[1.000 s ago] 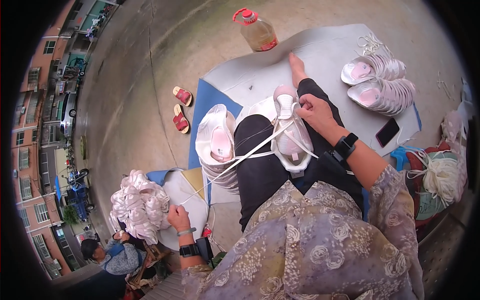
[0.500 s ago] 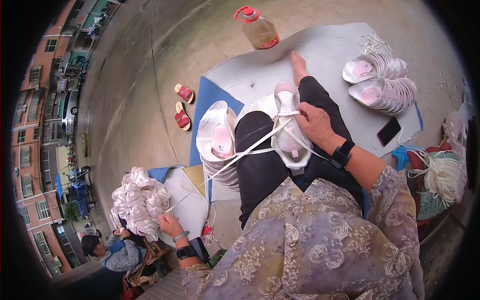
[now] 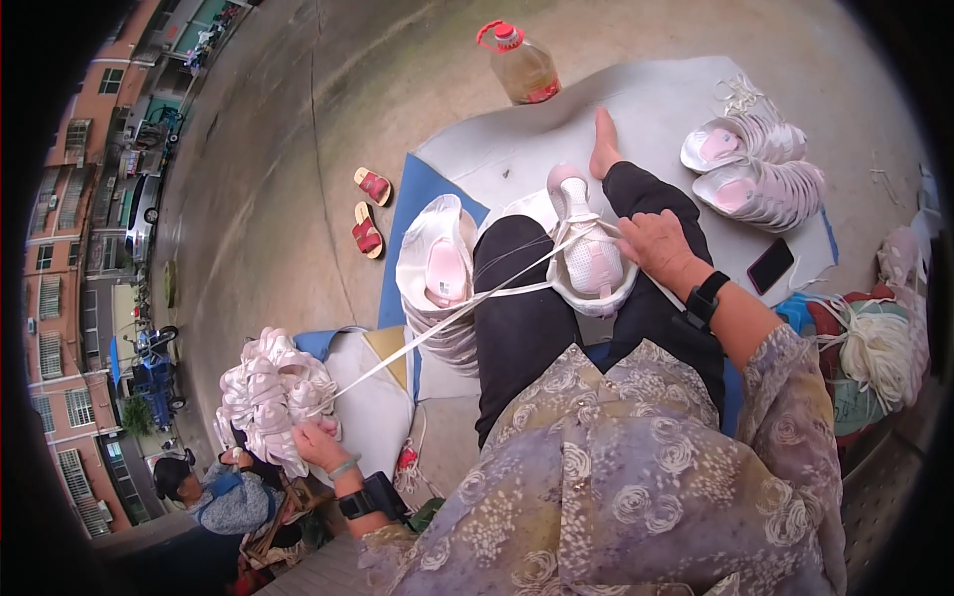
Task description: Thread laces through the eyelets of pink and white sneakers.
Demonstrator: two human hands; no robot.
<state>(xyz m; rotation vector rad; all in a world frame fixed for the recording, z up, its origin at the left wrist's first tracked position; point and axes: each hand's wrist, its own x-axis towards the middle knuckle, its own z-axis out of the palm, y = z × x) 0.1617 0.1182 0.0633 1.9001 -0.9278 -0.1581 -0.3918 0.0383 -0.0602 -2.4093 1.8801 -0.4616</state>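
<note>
- Since the earlier frames the left hand (image 3: 320,443) has drawn farther out and down from the white shoe (image 3: 588,260), and the white lace (image 3: 437,326) now runs taut between them; the right hand (image 3: 658,246) has slid from the shoe's top to its right side.
- The white shoe lies sole-down on the person's lap, toe pointing away, with the lace crossing its throat.
- The left hand is closed, fingers pinched around the far end of the lace, well to the left of and below the shoe, just beside a heap of pale shoe uppers (image 3: 266,393).
- The right hand rests partly curled, fingers spread against the shoe's right edge; whether it grips the shoe or only steadies it I cannot tell.
- A stack of white uppers with pink insoles (image 3: 437,278) sits just left of the shoe, on a blue mat (image 3: 417,189).
- A second row of the same uppers (image 3: 760,174) lies well right of the shoe on a grey sheet (image 3: 517,149), with a dark phone (image 3: 769,265) nearer the right hand.
- Beyond the shoe stands an amber bottle with a red cap (image 3: 521,65); to its far left lie red sandals (image 3: 369,211) on the concrete floor (image 3: 268,179).
</note>
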